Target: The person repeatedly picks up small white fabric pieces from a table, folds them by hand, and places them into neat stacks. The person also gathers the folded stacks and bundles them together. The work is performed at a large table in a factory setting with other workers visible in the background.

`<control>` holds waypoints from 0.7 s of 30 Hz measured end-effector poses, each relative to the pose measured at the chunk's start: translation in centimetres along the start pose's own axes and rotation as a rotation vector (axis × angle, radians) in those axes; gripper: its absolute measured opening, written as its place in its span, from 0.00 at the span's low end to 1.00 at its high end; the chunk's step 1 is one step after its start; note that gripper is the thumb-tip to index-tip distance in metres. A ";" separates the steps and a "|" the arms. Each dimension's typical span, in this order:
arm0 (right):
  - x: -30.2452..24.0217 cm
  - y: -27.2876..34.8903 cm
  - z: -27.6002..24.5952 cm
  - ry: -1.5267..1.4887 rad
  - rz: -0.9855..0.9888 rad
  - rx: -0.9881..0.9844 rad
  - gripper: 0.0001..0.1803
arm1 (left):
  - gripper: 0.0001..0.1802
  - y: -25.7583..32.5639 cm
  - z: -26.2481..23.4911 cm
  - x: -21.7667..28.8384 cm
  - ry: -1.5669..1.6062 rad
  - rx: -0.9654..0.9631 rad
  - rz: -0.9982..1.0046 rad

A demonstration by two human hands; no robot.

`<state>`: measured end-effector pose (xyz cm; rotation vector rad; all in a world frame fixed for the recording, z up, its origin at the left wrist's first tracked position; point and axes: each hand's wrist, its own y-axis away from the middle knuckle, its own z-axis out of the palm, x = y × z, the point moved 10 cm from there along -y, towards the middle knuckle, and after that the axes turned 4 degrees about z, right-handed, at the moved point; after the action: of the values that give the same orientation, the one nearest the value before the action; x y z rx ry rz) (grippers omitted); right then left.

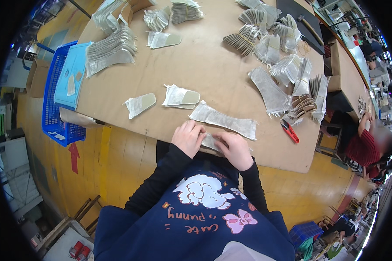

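At the front edge of the table, my left hand (189, 138) and my right hand (236, 150) are closed on a small pale-grey fabric piece (210, 142), pinching it from either side; my fingers cover part of it. Just beyond them lies a long, waisted grey fabric piece (224, 120) with frayed ends. Left of it rest a short stack of round-ended fabric pieces (181, 96) and a single similar piece (140, 105). Another such piece (164, 39) lies farther back.
Tied bundles of grey pieces (272, 39) fill the right side, with red-handled snips (290, 132) nearby. A fanned stack (111, 48) lies at the left, by a blue basket (52, 98). A hammer (310, 29) rests far right. A person in red (365, 148) sits beyond.
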<state>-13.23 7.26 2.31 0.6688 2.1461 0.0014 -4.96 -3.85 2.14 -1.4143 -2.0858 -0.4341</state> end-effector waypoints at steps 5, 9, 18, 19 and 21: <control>1.9 4.0 -1.5 -0.149 0.120 -0.383 0.13 | 0.13 -2.2 -1.8 3.2 0.156 0.078 0.231; 3.4 7.7 -7.2 -0.353 0.141 -0.059 0.21 | 0.23 -4.5 -0.1 5.2 -0.033 0.100 0.390; 5.8 6.9 -5.7 -1.224 0.209 0.568 0.29 | 0.11 -4.4 1.3 3.2 0.390 0.045 0.080; 5.2 5.9 -4.4 -1.279 0.198 0.548 0.29 | 0.11 -4.2 1.0 2.8 0.466 0.081 0.015; 4.3 4.0 -1.7 -1.262 0.283 0.470 0.32 | 0.11 -3.6 1.4 2.5 0.617 0.060 -0.078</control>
<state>-14.75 13.12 1.13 0.8950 0.8192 -0.6186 -9.32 -2.57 2.78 -0.9976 -1.6321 -0.7278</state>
